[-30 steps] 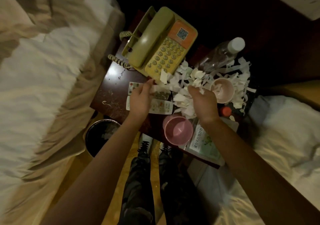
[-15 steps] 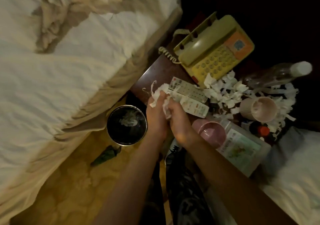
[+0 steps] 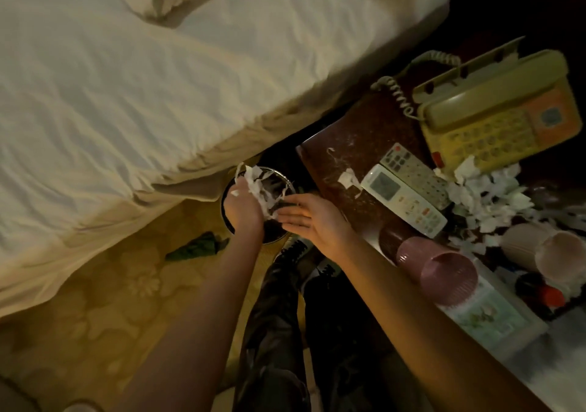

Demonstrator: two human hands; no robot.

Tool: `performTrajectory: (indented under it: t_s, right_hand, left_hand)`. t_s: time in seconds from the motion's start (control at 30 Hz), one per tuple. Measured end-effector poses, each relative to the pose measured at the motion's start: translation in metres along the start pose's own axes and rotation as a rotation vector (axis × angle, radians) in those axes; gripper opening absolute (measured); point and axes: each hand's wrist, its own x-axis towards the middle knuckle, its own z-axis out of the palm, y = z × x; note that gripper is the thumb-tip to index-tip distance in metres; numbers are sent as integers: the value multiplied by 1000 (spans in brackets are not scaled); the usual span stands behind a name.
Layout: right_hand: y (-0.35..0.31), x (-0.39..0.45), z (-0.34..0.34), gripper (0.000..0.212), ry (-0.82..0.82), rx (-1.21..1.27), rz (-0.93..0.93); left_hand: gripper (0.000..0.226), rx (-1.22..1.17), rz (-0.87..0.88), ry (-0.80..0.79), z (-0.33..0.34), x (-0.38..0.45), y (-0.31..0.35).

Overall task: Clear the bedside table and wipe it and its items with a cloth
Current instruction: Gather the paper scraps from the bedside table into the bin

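Head view: left hand (image 3: 242,204) holding scraps (image 3: 260,186) over bin (image 3: 229,189), right hand (image 3: 312,218) flat-fingered; loose scraps may miss bin.

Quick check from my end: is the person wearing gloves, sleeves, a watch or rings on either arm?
No. The left hand and right hand are both bare, with no gloves. Both forearms are uncovered up to the frame edge, so no sleeves show. No watch, bracelet or rings are visible, though the dim light could hide a thin ring.

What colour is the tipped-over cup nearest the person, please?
Pink cup, shown in the head view.
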Motion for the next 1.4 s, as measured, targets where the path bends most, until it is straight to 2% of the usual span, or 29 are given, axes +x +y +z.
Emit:
performTrajectory:
  t_s: [0.1,0.13,0.23,0.3,0.4,0.47,0.6,0.67,0.77,0.83,0.93,1.07,1.27,1.33,1.4]
  right_hand:
    - [7,28,8,29,117,-64,26]
    - [11,38,7,28,193,-135,-20]
    - [15,47,-6,19,483,-624,-374]
    - [9,42,-19,23,630,-896,-567]
    - [5,45,-37,34,809,-1172,-628]
    - [5,49,-46,34,842,-1333,-618]
    - [3,52,-52,20,792,-1380,-568]
    - [4,51,-46,19,762,-1325,-635]
    - [16,47,-24,18,540,-1292,-854]
    - [29,51,-7,16,368,-1245,-841]
    - [45,68,5,17,339,-1230,-856]
    - [54,93,11,19,396,-959,-651]
    - [74,121,6,54,-8,-662,-156]
    - [74,125,2,58,-49,-662,-119]
    - [69,118,-2,50,18,-708,-161]
  left_hand:
    - [47,75,-62,8,-5,33,-3]
    - [46,59,-82,-4,-6,50,-9]
    - [46,-44,-165,7,-7,97,-28]
    - [50,57,-140,-27,-8,108,-30]
    - [52,146,-106,-147,-5,114,-38]
    - [49,163,-112,-158,-3,121,-48]
    - [45,189,-161,-151,2,123,-57]
    - [44,197,-163,-155,3,120,-59]
    - [46,165,-184,-169,3,116,-57]
    - [48,151,-205,-180,2,117,-57]
    - [49,265,-144,-171,-3,124,-60]
    - [51,346,-118,-135,-11,144,-66]
    - [52,360,-114,-136,-22,151,-66]
    - [49,408,-108,-193,-22,149,-65]
    - [46,454,-96,-273,-23,142,-60]
